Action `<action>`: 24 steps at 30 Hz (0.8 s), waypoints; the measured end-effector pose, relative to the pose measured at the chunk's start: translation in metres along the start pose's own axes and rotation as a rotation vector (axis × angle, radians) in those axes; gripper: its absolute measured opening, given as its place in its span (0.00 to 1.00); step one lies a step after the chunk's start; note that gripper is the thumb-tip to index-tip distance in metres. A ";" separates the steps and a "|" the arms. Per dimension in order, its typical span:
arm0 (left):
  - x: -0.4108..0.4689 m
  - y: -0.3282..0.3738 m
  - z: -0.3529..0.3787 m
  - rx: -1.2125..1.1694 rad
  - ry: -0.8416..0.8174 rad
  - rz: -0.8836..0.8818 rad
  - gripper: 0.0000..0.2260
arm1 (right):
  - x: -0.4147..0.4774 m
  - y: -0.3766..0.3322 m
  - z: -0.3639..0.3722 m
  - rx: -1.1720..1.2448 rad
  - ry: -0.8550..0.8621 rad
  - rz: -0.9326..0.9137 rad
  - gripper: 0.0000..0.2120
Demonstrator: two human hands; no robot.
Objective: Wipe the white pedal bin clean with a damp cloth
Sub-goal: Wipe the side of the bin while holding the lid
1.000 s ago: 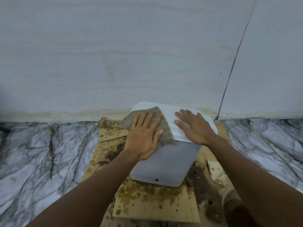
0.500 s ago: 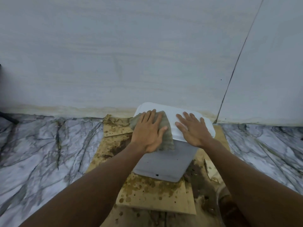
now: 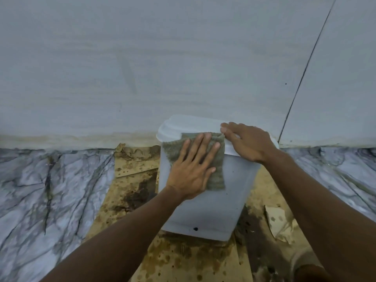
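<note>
Marble floor [image 3: 50, 190]: grey veined slabs are seen at the far left, well apart from the work.
Stained cardboard [image 3: 134, 167]: it is laid under the bin, and brown spots and a dark patch are seen just beside the bin's left wall. Grime could be picked up and smeared back onto the plastic if the cloth is dragged down to the base.
Left hand [image 3: 191, 169]: it is laid flat with its fingers spread and straight. Nothing is clasped, and the cloth is only pressed to the bin's front face.
Cloth [image 3: 218, 176]: a grey-green square, its top edge touching the lid's rim. As it is pinned by pressure alone, it could bunch or slide out mid-stroke.
Pedal bin [image 3: 203, 210]: it stands on the cardboard against the wall [image 3: 162, 58]. Small dark specks are left on its front.
Right hand [image 3: 248, 143]: it is rested on the lid [image 3: 179, 127] at its right side, fingers extended, nothing clutched. Should this bracing be eased, the bin would likely be shoved or tipped by the wiping.
Torn scrap [image 3: 278, 222]: it is seen near the bin's right side.
</note>
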State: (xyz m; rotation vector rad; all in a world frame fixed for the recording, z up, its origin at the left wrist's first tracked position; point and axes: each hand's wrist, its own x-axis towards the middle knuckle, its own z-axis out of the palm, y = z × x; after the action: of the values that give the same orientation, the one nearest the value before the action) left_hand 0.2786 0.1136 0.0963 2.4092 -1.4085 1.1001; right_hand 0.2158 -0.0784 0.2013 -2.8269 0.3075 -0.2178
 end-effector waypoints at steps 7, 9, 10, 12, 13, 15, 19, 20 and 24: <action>0.000 -0.004 0.037 -0.028 0.089 -0.004 0.30 | 0.019 0.022 0.008 0.154 0.180 -0.038 0.29; -0.002 -0.007 0.043 -0.029 0.090 -0.031 0.29 | 0.022 0.029 0.008 0.093 0.186 -0.032 0.31; -0.003 -0.009 0.045 -0.027 0.083 -0.048 0.29 | 0.023 0.031 0.009 0.059 0.186 -0.035 0.33; -0.009 -0.013 0.050 -0.016 0.056 -0.084 0.30 | 0.026 0.033 0.010 0.018 0.160 -0.056 0.38; -0.013 -0.015 0.051 -0.008 0.043 -0.099 0.31 | 0.027 0.035 0.010 0.010 0.147 -0.073 0.40; -0.018 -0.019 0.054 0.002 0.028 -0.133 0.32 | 0.030 0.042 0.009 0.037 0.157 -0.094 0.40; -0.025 -0.022 0.054 -0.055 0.042 -0.238 0.32 | 0.031 0.053 0.016 0.104 0.229 -0.109 0.37; -0.025 -0.020 0.054 -0.065 0.045 -0.268 0.32 | 0.031 0.053 0.019 0.110 0.234 -0.109 0.37; -0.009 0.004 0.053 -0.087 0.029 -0.402 0.32 | 0.035 0.049 0.022 0.139 0.266 -0.108 0.38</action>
State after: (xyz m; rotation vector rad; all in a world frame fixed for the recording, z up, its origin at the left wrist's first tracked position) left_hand 0.3001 0.0931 0.0510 2.4516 -0.8840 0.9460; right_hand 0.2449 -0.1261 0.1696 -2.6787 0.1866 -0.6165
